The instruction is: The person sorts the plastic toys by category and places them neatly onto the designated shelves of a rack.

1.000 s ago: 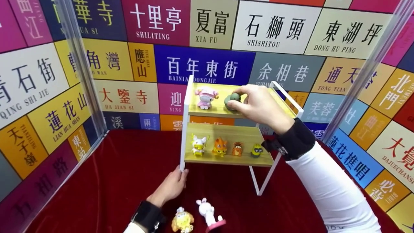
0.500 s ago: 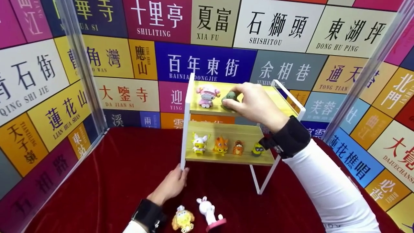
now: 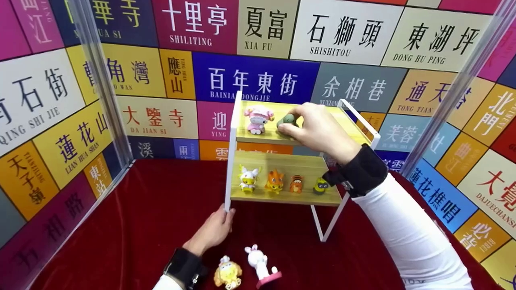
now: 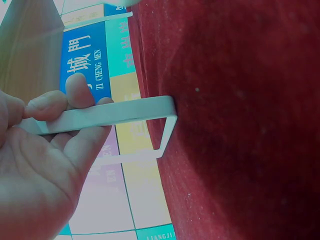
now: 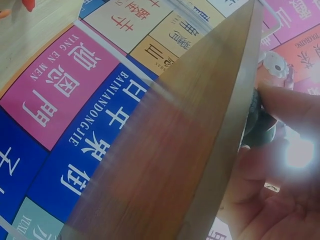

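My right hand [image 3: 318,127] pinches a small dark green figurine [image 3: 287,122] between thumb and fingers, close over the top board of a two-tier shelf [image 3: 322,139]. Just left of it stands a pink-hatted figurine [image 3: 256,121]. In the right wrist view the board's edge partly hides the green figurine [image 5: 260,125]. My left hand [image 3: 213,230] grips the shelf's white front-left leg low down. The left wrist view has my thumb and fingers around that flat white leg [image 4: 135,111], whose corner meets the red cloth.
On the lower board stand several figurines: white-yellow [image 3: 247,179], orange [image 3: 275,182], a tiger [image 3: 296,184] and yellow-grey [image 3: 321,186]. A yellow-brown dog-like figurine [image 3: 228,274] and a white rabbit figurine [image 3: 260,264] lie on the red cloth [image 3: 161,201]. Sign-covered walls [image 3: 258,80] surround it.
My right hand has shifted slightly left with the green figurine, nearer the pink-hatted one, then held still. The left hand keeps its grip on the leg.
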`<state>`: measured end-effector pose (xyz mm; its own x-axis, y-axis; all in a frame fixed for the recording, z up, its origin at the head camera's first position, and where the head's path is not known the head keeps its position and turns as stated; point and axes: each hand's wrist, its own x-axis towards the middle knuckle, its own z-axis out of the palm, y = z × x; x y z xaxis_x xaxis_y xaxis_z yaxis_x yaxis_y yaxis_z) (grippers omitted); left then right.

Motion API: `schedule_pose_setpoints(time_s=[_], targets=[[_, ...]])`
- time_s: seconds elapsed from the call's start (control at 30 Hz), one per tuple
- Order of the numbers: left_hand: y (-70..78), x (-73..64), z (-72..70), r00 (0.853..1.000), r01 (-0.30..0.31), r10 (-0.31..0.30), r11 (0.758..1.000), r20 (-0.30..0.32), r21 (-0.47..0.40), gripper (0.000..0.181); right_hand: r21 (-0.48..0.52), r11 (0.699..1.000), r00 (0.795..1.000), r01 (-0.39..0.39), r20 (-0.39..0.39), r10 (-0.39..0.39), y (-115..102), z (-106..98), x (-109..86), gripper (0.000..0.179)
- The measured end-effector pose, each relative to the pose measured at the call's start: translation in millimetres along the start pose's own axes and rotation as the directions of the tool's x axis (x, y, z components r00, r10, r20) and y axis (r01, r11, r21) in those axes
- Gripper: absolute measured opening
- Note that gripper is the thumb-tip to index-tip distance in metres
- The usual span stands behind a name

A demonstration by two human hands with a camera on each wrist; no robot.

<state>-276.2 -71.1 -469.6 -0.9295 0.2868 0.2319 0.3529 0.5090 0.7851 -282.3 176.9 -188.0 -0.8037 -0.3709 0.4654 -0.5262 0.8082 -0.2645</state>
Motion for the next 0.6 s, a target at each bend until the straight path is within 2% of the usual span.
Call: schedule_pose_setpoints(time_s=[0.2, 0.37, 0.47, 0.53, 0.6], targets=[[-0.2, -1.0, -0.2, 1.0, -0.009, 0.009, 1.0, 0.001, 0.0, 0.023, 0.017, 0.999, 0.999, -0.028, 0.024, 0.028, 0, 0, -0.3, 0.029], [-0.4, -1.6, -0.3, 1.0, -0.012, 0.012, 1.0, 0.006, 0.0, 0.025, 0.037, 0.996, 0.997, -0.076, 0.019, 0.075, 1, 0, -4.3, 0.057], [0.1, -1.4, -0.7, 1.0, -0.005, 0.005, 1.0, 0.009, -0.008, 0.026, 0.051, 0.995, 0.995, -0.09, -0.043, 0.092, 0, -1, -10.9, 0.071], [0.6, -1.1, -0.9, 1.0, 0.002, -0.001, 1.0, 0.014, -0.016, 0.026, 0.064, 0.995, 0.988, -0.082, -0.123, 0.09, -1, -3, -17.7, 0.075], [1.1, -0.8, -0.8, 1.0, 0.007, -0.006, 1.0, 0.02, -0.022, 0.026, 0.075, 0.996, 0.971, -0.049, -0.232, 0.065, -2, -5, -27.2, 0.071]])
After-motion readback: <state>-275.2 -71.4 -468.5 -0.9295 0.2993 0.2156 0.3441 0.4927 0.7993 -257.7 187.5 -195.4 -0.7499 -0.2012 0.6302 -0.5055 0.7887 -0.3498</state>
